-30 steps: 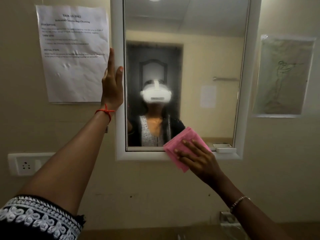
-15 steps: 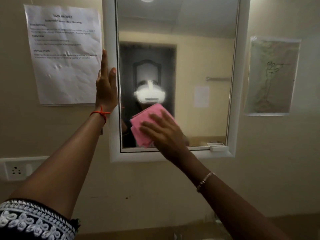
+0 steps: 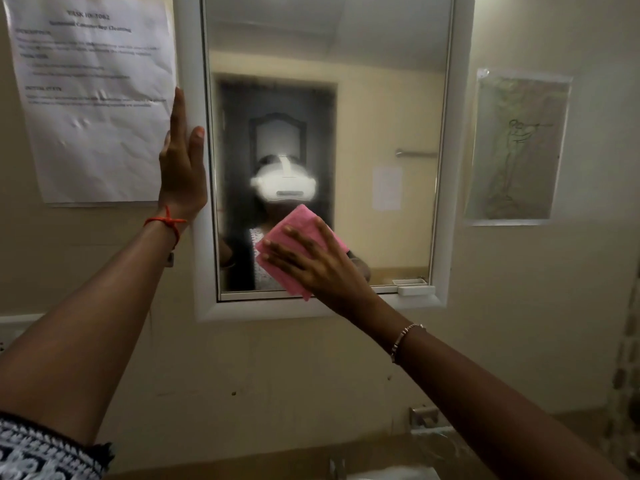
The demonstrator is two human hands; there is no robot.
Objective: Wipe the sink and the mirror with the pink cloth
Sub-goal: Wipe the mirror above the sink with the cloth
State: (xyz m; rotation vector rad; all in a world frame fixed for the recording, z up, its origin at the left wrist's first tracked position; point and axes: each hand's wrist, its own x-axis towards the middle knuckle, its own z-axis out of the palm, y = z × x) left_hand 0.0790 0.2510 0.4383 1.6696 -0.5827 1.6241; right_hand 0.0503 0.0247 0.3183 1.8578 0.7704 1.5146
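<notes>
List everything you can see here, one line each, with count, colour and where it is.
mirror: 1, white frame, on the wall, centre.
pink cloth: 1, pink, flat on the lower mirror glass.
printed sheet: 1, white, on the wall left of the mirror.
drawing: 1, pale, in a clear sleeve, right of the mirror.
small ledge: 1, white, at the frame's lower right.
metal fitting: 1, silver, low on the wall, blurred.
left hand: 1, red thread at the wrist, flat against the mirror's left frame.
right hand: 1, bead bracelet at the wrist, fingers spread, pressing the cloth.
</notes>
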